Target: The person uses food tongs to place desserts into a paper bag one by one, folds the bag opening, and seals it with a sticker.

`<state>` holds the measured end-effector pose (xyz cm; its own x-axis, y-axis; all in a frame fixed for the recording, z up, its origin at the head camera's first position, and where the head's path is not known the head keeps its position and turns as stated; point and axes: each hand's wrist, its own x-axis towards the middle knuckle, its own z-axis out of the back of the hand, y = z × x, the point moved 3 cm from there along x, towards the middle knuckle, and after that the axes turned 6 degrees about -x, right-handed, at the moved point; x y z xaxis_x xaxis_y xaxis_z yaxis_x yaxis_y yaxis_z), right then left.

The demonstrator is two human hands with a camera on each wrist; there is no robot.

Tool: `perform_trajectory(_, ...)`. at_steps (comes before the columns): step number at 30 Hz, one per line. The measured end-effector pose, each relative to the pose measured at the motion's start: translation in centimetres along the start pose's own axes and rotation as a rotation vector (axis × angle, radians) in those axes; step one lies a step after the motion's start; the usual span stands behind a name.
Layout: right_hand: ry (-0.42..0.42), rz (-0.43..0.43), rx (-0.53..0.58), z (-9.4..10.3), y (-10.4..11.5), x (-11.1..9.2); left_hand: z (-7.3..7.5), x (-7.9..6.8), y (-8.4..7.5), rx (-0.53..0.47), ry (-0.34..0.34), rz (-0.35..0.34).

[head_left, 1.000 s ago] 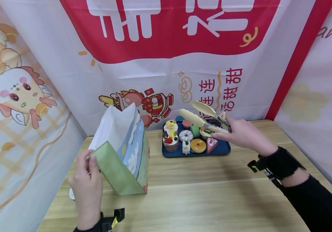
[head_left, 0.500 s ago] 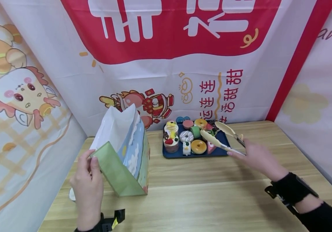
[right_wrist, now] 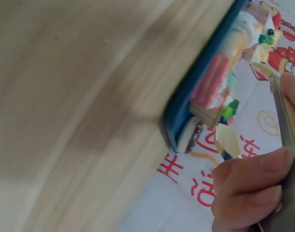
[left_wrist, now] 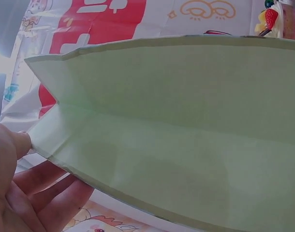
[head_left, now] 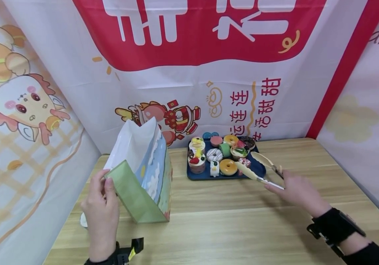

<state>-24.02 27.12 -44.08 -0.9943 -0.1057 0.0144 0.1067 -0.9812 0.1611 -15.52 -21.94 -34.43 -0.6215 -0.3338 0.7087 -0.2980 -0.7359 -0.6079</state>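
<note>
My left hand [head_left: 102, 208] pinches the edge of a paper bag [head_left: 137, 198], tilted and with its mouth open. In the left wrist view the thumb lies on the rim of the bag [left_wrist: 162, 96], with fingers behind. My right hand [head_left: 303, 193] holds metal tongs with cream tips [head_left: 247, 172]. The tongs are spread over the right end of a dark blue tray [head_left: 258, 165], around a pink cake slice [head_left: 244, 162]; contact cannot be told. The right wrist view shows the slice [right_wrist: 210, 82] beside the tray's edge and fingers [right_wrist: 254, 169] round the tongs' handle.
On the tray are several small toy-like sweets: a glazed doughnut [head_left: 223, 168], a striped white doughnut [head_left: 210, 156], a green roll [head_left: 224, 149] and fruit-topped cups [head_left: 197, 165]. A printed cloth [head_left: 176, 84] stands behind the wooden table [head_left: 216, 228]. A small white object [head_left: 83, 220] lies left of my left hand.
The tongs have moved from above the tray's back, down and to the right, to around the pink cake slice. My left hand and the bag have stayed put.
</note>
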Motion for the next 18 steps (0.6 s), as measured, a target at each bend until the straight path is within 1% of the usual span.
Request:
perform_trajectory(7,0.005,0.006,-0.015,-1.3,-0.3,-0.2,-0.2,0.1,0.2,-0.013,0.001,0.000)
perform_trajectory(14,0.067,-0.039,-0.003,-2.2,-0.5,-0.4,-0.3,0.1,0.4,0.005,-0.005,0.009)
perform_trajectory(18,0.082,-0.033,0.009,-2.2,-0.6,-0.7,-0.3,0.0,0.5,0.009,-0.017,0.004)
